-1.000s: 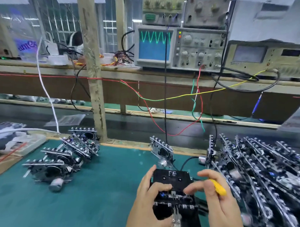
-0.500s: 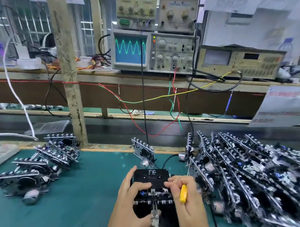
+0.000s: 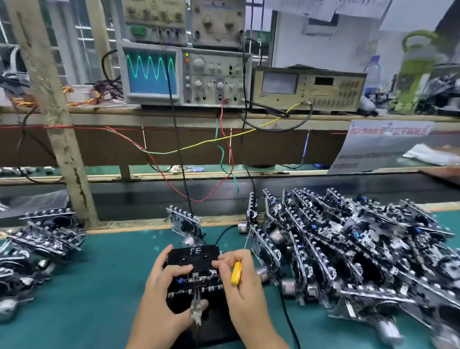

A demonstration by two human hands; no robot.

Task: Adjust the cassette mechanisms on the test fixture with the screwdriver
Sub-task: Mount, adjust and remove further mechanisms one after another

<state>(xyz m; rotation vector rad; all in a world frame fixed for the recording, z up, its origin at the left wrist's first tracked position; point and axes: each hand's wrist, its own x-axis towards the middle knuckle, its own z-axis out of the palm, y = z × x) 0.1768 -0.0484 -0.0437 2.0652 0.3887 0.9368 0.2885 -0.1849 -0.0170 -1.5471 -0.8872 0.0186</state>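
A black test fixture (image 3: 195, 254) marked "FE" sits on the green mat near the front edge, with a cassette mechanism (image 3: 198, 279) mounted on it. My left hand (image 3: 162, 289) grips the fixture's left side, its thumb lying across the mechanism. My right hand (image 3: 242, 281) holds a yellow-handled screwdriver (image 3: 236, 272) in its curled fingers, the fingertips touching the fixture's right top. The screwdriver's thin shaft sticks up past the fingers. A metal clip (image 3: 196, 307) hangs from the mechanism's front.
A big pile of cassette mechanisms (image 3: 351, 257) fills the mat on the right. A smaller heap (image 3: 38, 243) lies at left, and one mechanism (image 3: 184, 223) stands behind the fixture. An oscilloscope (image 3: 185, 73) showing a green wave sits on the shelf, wires hanging down.
The view has shifted to the right, while both hands stay on the fixture. My right hand has turned the yellow screwdriver more upright against its fingers.
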